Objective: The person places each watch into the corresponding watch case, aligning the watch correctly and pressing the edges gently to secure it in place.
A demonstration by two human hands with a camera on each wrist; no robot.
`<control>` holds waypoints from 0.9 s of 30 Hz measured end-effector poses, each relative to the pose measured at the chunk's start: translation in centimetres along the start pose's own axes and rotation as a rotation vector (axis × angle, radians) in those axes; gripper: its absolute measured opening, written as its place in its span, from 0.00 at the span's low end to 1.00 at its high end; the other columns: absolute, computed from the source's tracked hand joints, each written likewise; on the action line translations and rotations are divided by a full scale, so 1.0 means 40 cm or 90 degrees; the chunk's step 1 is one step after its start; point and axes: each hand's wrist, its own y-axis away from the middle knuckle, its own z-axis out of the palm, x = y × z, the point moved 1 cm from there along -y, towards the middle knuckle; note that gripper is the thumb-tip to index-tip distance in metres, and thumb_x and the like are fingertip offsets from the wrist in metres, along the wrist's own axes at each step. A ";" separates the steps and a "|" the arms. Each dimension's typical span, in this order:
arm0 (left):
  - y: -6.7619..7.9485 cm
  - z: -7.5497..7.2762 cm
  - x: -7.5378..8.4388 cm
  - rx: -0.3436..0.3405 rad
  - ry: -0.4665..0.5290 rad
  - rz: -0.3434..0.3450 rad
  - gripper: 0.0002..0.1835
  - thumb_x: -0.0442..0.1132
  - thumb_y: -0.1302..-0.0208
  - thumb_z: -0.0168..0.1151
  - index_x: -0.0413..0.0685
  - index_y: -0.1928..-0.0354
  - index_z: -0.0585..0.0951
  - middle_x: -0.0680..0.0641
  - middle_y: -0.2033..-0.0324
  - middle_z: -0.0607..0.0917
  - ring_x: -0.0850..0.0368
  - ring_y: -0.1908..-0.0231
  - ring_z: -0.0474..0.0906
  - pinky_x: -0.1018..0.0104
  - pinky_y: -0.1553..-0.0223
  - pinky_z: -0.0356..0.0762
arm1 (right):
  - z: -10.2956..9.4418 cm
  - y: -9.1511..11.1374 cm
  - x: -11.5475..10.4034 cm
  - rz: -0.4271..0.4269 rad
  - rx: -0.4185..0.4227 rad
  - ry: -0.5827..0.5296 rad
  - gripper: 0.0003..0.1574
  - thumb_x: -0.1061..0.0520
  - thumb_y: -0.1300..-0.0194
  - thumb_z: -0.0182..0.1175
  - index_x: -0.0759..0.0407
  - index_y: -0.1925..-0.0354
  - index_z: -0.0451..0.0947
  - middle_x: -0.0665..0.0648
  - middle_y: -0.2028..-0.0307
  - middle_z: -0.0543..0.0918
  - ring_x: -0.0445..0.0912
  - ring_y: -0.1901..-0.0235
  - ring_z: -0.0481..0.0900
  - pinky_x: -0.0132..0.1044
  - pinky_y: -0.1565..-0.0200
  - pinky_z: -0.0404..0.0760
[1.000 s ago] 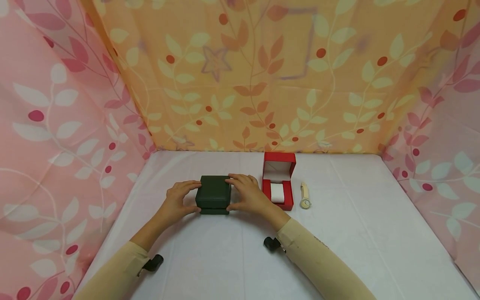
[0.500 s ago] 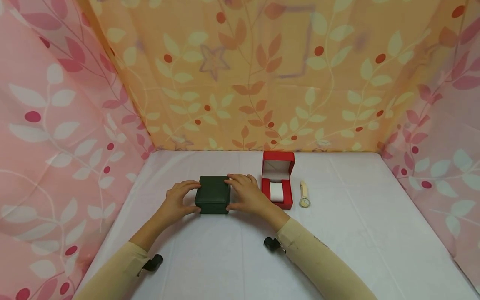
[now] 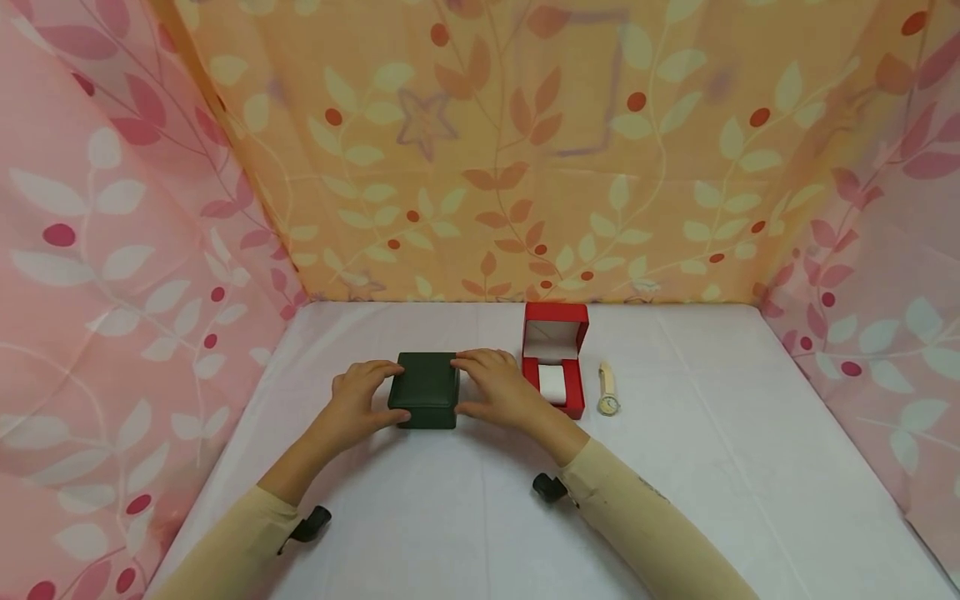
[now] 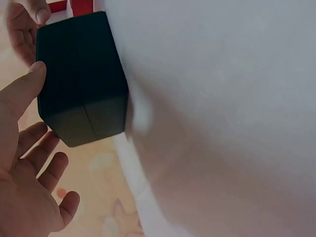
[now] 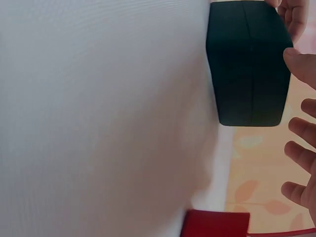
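Observation:
A dark green box [image 3: 423,382] with its lid down sits on the white table between the two hands. At its left side is the left hand [image 3: 360,410], its thumb at the box's top front edge in the left wrist view and its other fingers spread loosely near the far corner. The right hand [image 3: 501,392] is at the right side, with its thumb [image 5: 300,63] at the lid's edge. Its other fingers lie apart from the box in the right wrist view. Neither hand curls round the box.
Just right of the right hand stands an open red watch box [image 3: 576,387] with a white cushion [image 3: 552,384] inside. A watch [image 3: 609,403] with a cream strap lies right of it. Patterned cloth [image 3: 480,150] walls off the table's back and sides.
The green box's lid, a little ajar a second ago, has gone down and the gap is closed. Both thumbs have since risen slightly along the box's front; the box stays in place.

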 end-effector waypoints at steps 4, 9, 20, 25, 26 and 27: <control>-0.002 -0.005 0.025 0.019 -0.011 0.021 0.40 0.53 0.45 0.79 0.51 0.31 0.74 0.45 0.33 0.76 0.43 0.33 0.64 0.38 0.40 0.55 | -0.022 0.015 0.000 -0.008 0.028 -0.007 0.45 0.40 0.37 0.71 0.52 0.28 0.70 0.52 0.31 0.73 0.48 0.29 0.66 0.53 0.27 0.58; -0.003 -0.007 0.055 0.039 -0.008 0.054 0.39 0.53 0.43 0.78 0.51 0.31 0.74 0.46 0.34 0.76 0.45 0.32 0.64 0.39 0.38 0.54 | -0.055 0.042 0.001 -0.021 0.068 -0.011 0.42 0.42 0.35 0.70 0.51 0.28 0.70 0.51 0.32 0.74 0.48 0.30 0.67 0.52 0.27 0.59; -0.011 -0.005 0.138 0.062 0.012 0.116 0.40 0.55 0.42 0.77 0.51 0.31 0.74 0.51 0.33 0.75 0.48 0.32 0.64 0.43 0.37 0.53 | -0.134 0.114 -0.002 -0.040 0.134 -0.014 0.40 0.47 0.37 0.72 0.52 0.30 0.73 0.52 0.33 0.76 0.49 0.30 0.68 0.53 0.29 0.63; -0.013 -0.004 0.184 0.076 0.019 0.151 0.39 0.54 0.43 0.77 0.50 0.32 0.75 0.51 0.34 0.76 0.49 0.32 0.65 0.42 0.39 0.55 | -0.162 0.153 0.005 -0.042 0.165 -0.012 0.40 0.47 0.37 0.73 0.53 0.31 0.73 0.53 0.33 0.76 0.51 0.30 0.68 0.55 0.29 0.62; -0.014 -0.002 0.191 0.077 0.020 0.156 0.38 0.54 0.43 0.78 0.50 0.32 0.75 0.51 0.35 0.76 0.49 0.32 0.65 0.43 0.39 0.55 | -0.167 0.161 0.008 -0.042 0.171 -0.010 0.39 0.47 0.37 0.73 0.53 0.31 0.73 0.53 0.33 0.76 0.51 0.30 0.68 0.55 0.29 0.62; -0.016 -0.001 0.198 0.079 0.021 0.162 0.38 0.53 0.43 0.78 0.50 0.33 0.76 0.51 0.35 0.76 0.49 0.33 0.65 0.43 0.40 0.55 | -0.171 0.169 0.010 -0.043 0.180 -0.008 0.39 0.48 0.38 0.73 0.54 0.31 0.74 0.53 0.33 0.76 0.52 0.31 0.69 0.56 0.29 0.62</control>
